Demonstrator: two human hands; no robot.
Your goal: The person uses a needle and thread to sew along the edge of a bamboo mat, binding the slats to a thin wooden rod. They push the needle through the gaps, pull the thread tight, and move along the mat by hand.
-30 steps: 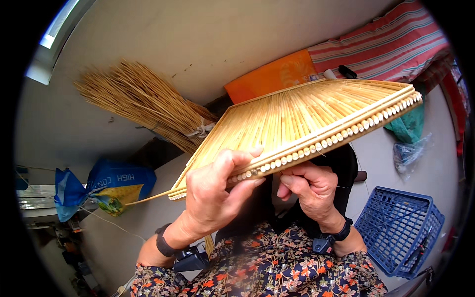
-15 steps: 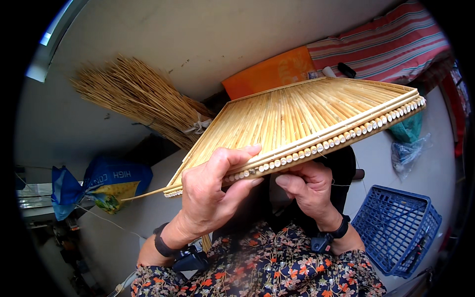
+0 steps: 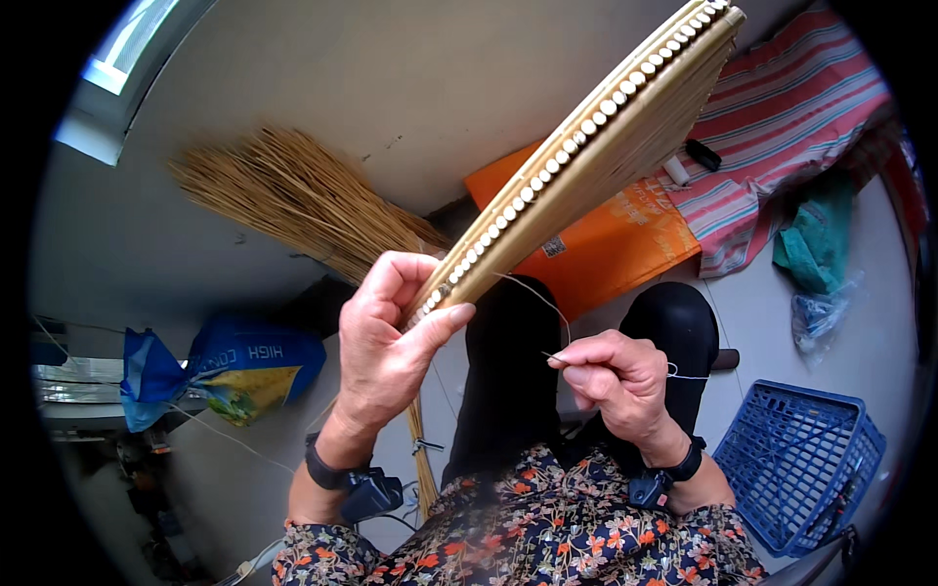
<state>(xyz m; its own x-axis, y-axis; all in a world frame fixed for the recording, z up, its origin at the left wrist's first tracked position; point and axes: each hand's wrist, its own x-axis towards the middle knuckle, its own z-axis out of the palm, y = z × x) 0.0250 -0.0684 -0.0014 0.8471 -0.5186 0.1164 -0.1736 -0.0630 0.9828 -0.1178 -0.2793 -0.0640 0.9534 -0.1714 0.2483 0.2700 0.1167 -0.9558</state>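
Observation:
My left hand (image 3: 383,337) grips the lower end of a flat panel of straw-coloured stalks (image 3: 611,166), fingers behind it and thumb on the near face. The panel stands steeply tilted, rising to the upper right, with a row of pale cut stalk ends along its edge. Off to the right and below, my right hand (image 3: 620,383) is closed in a pinch on a thin needle (image 3: 552,357), whose tip pokes out past the fingers. A pale thread (image 3: 549,302) runs from the panel to this hand, and a loop of it shows at the hand's right side.
Behind the panel lie a bundle of dry stalks (image 3: 293,195), an orange bag (image 3: 625,244) and a striped cloth (image 3: 762,186). A blue plastic basket (image 3: 801,464) stands at right, a blue sack (image 3: 259,356) at left. Below my left hand is a smaller tied stalk bundle (image 3: 420,459).
The panel has swung from lying nearly flat to steeply tilted, its right end raised. My right hand has moved down from its underside, and thread now spans the gap.

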